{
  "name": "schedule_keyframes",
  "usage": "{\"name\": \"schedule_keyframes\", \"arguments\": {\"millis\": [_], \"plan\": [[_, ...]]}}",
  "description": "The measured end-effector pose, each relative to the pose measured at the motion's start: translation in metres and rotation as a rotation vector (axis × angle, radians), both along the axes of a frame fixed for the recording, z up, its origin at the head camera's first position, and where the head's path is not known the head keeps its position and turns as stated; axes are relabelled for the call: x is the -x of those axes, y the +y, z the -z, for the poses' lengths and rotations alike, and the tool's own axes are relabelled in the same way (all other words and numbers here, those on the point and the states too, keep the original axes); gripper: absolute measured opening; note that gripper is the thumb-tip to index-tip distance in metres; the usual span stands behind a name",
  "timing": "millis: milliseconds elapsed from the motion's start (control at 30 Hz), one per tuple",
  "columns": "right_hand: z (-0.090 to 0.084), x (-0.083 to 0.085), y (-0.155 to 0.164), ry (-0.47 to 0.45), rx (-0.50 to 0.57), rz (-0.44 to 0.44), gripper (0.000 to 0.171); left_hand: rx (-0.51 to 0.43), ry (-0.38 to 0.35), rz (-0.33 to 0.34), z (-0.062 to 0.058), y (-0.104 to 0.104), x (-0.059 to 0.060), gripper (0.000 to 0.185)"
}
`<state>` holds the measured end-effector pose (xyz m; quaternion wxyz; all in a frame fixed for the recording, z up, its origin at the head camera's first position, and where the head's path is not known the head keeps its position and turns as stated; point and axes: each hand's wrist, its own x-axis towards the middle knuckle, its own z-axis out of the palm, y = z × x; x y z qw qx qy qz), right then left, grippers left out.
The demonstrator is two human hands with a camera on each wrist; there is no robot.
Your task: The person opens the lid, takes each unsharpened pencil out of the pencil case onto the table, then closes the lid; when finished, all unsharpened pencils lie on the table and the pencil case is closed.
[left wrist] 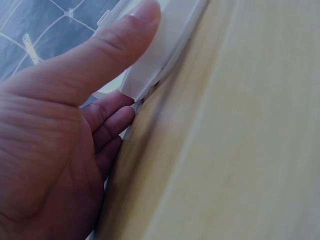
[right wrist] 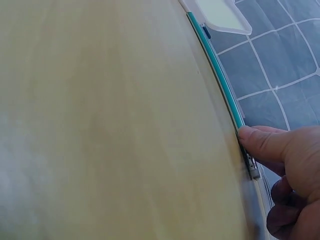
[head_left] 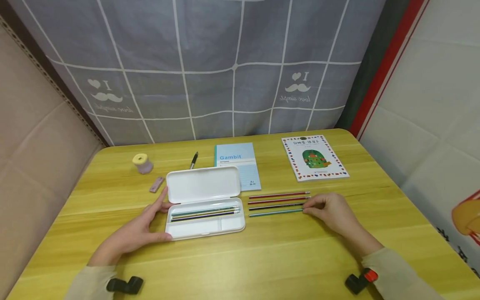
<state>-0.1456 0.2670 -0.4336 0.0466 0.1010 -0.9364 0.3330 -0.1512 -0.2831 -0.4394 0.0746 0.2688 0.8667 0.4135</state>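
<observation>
With my right grip (head_left: 335, 212), right of the frame's centre, I am pinching the green pencil (head_left: 275, 213) near its right end. It is lying lowest in a row, just below a dark pencil (head_left: 275, 206) and two red pencils (head_left: 279, 194). My left grip (head_left: 143, 229), left of centre, is spreading wide, its thumb touching the near left corner of the white pencil case (head_left: 193, 228) and its fingers reaching the hinge side. The case is lying open mid-frame on the table (head_left: 262, 262), holding several pencils (head_left: 204, 214) side by side. Above it, a black pen (head_left: 194, 160) and a blue notebook (head_left: 236, 153) are resting; an illustrated book (head_left: 315, 158) is lying at the upper right.
</observation>
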Motion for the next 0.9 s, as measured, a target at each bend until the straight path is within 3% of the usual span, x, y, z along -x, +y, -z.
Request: {"name": "schedule_keyframes", "arguments": {"millis": [500, 900], "plan": [[-0.005, 0.000, -0.002, 0.002, 0.064, 0.075, 0.005, 0.003, 0.002, -0.002, 0.001, 0.000, -0.001, 0.126], [-0.021, 0.013, -0.034, -0.048, 0.163, -0.024, 0.025, 0.006, -0.006, -0.008, 0.001, 0.000, -0.001, 0.126]]}}
